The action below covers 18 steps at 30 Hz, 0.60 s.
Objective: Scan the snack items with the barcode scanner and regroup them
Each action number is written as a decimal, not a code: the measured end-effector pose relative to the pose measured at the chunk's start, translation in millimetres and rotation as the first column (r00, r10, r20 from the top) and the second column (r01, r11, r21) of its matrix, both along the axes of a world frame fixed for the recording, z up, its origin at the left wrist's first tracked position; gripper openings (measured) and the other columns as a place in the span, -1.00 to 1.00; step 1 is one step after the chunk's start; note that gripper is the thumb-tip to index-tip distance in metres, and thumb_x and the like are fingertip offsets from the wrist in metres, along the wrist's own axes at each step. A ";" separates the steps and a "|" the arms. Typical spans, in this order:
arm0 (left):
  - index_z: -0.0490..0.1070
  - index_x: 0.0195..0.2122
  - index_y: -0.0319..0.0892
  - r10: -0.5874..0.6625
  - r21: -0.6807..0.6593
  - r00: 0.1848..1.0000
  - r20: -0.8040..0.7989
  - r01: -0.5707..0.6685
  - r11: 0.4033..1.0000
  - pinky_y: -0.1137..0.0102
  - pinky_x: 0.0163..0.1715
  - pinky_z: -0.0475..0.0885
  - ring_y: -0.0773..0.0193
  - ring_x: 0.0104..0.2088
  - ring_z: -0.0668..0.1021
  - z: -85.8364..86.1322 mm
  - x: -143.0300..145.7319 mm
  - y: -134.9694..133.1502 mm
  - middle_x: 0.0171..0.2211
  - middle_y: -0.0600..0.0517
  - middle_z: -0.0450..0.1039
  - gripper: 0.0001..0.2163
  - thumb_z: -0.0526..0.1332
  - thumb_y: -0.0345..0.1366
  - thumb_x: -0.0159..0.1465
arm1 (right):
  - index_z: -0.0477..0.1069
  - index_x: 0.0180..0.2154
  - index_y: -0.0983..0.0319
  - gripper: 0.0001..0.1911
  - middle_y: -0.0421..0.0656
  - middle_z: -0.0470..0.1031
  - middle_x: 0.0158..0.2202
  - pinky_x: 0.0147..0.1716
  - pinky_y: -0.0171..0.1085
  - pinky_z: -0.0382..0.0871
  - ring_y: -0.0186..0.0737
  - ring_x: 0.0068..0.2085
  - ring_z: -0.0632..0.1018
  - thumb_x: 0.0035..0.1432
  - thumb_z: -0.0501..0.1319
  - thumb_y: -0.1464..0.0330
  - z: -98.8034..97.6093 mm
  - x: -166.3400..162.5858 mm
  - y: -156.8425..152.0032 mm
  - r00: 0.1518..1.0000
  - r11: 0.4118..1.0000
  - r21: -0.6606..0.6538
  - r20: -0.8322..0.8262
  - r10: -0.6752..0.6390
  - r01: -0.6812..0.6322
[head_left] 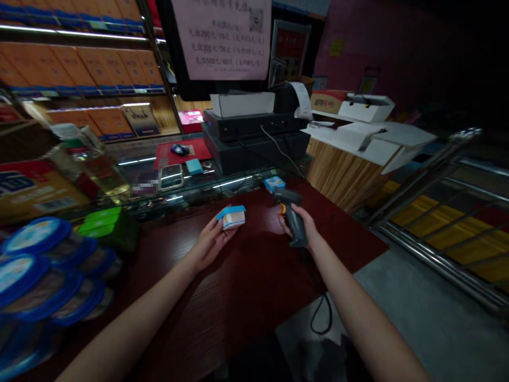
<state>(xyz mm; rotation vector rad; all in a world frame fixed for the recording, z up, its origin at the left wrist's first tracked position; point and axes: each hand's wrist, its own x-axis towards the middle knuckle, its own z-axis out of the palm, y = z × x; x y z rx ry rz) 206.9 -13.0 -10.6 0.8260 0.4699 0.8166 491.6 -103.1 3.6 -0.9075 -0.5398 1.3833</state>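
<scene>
My left hand is closed around a small white box with a blue top, held over the dark red counter. What the box contains cannot be read. To its right, my right hand grips the handle of a dark grey barcode scanner with a yellow trigger. The scanner's head tilts up and to the left, apart from the box. From its lower end a black cord hangs in a loop past the counter's front edge. A small blue packet lies behind the scanner.
Blue-lidded tubs and a green box crowd the left side. Behind are a phone, a mouse, a black cash drawer and a monitor covered by a paper sign. A metal railing stands at right.
</scene>
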 end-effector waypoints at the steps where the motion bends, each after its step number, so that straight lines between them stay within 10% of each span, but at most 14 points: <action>1: 0.49 0.12 -0.13 0.001 -0.043 1.000 0.007 0.000 0.999 0.24 0.25 0.43 0.14 0.10 0.62 1.2 -21.8 -6.7 0.12 -0.13 0.57 -0.66 0.35 -0.26 0.33 | 0.52 -0.30 0.24 -0.66 -0.12 0.54 -0.46 -0.70 -0.43 0.34 -0.32 -0.56 0.51 0.13 0.33 0.08 -2.0 -12.2 -0.8 0.998 0.998 0.022 0.005 0.061 -0.061; 8: 0.29 0.34 -0.04 0.175 -0.161 0.974 0.143 -0.151 0.975 0.16 0.22 0.45 0.09 0.11 0.63 9.6 -109.2 -8.7 0.08 -0.12 0.60 -0.48 0.23 -0.31 0.34 | 0.54 -0.30 0.30 -0.56 -0.19 0.45 -0.54 -0.74 -0.46 0.25 -0.41 -0.66 0.38 0.09 0.34 0.02 -5.8 -113.3 36.1 0.924 0.924 -0.030 0.017 0.383 -0.382; 18: 0.33 0.28 -0.20 0.278 -0.220 0.923 0.264 -0.223 0.950 -0.03 0.29 0.39 -0.10 0.23 0.54 22.1 -124.6 -9.8 0.11 -0.20 0.57 -0.36 0.20 -0.29 0.12 | 0.49 -0.33 0.26 -0.58 -0.27 0.32 -0.61 -0.77 -0.42 0.12 -0.41 -0.70 0.26 0.16 0.25 0.00 -1.2 -204.5 80.5 0.913 0.908 0.118 -0.030 0.408 -0.402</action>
